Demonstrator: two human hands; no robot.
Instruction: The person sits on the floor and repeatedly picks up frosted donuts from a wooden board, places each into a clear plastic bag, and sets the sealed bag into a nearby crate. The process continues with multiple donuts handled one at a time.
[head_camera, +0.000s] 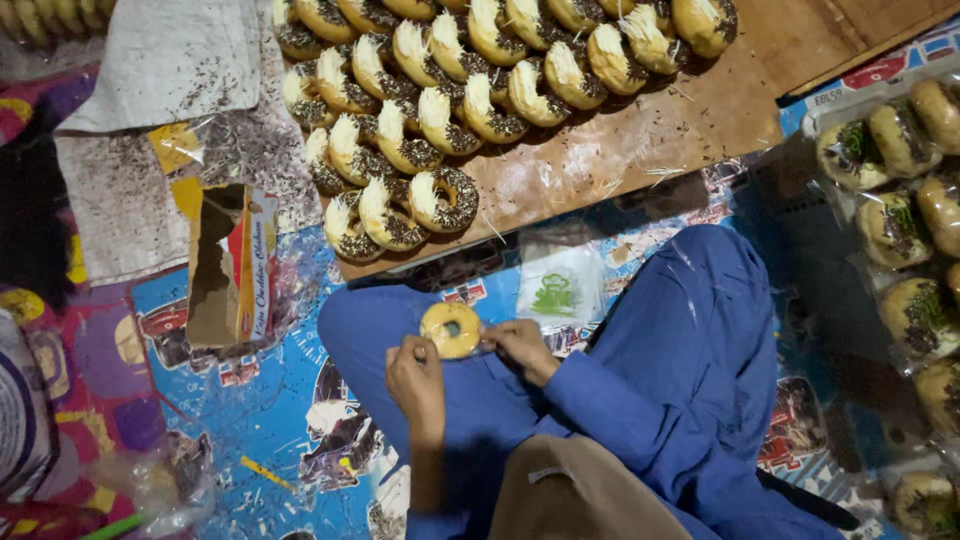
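Observation:
A single doughnut (451, 330) with a plain golden underside is held over my lap in blue trousers. My left hand (417, 375) pinches its lower left edge. My right hand (518, 345) grips its right edge; a thin clear wrapper seems to surround the doughnut, though I cannot be sure. Ahead of my knees a wooden board (640, 150) carries several rows of doughnuts (440, 110) topped with chocolate sprinkles and grated cheese.
A small clear plastic bag with a green print (558, 290) lies on the patterned blue mat by my right knee. An open orange carton (232, 265) and sprinkle-dusted paper (170, 60) lie at left. Bagged doughnuts (900, 230) are stacked at right.

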